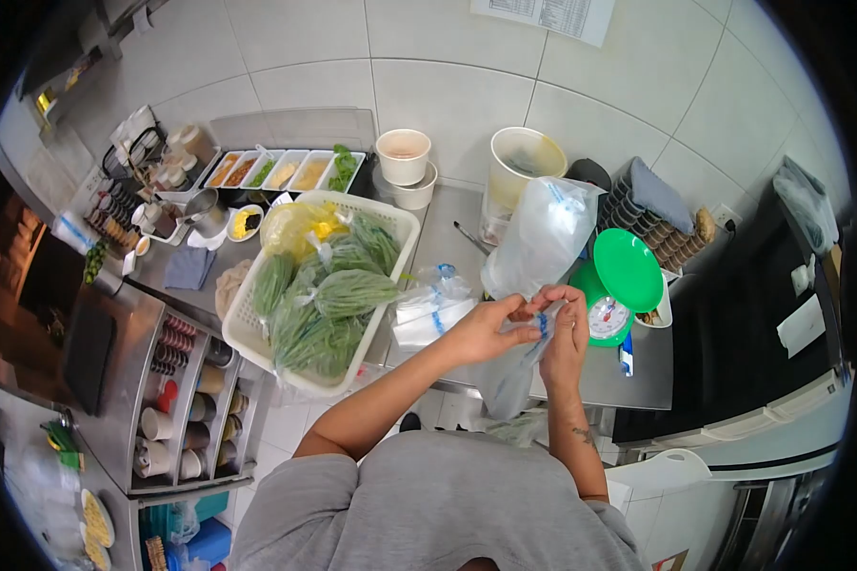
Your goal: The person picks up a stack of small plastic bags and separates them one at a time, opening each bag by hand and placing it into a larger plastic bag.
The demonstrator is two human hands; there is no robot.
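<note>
Both my hands meet in front of me over the steel counter (448,238). My left hand (490,326) and my right hand (564,333) pinch a clear plastic bag with a blue strip (543,233); part of it stands puffed up above my fingers and part hangs below them. A folded pile of the same bags (430,309) lies just left of my left hand. Further left, a white plastic basket (390,224) holds several clear bags of green beans (348,293) and a yellow bag (295,224).
A green kitchen scale (624,285) sits right of my hands. At the back stand stacked white bowls (403,162), a tall clear container (519,171) and a tray of sauces and herbs (281,171). Cups fill a rack (186,400) at lower left.
</note>
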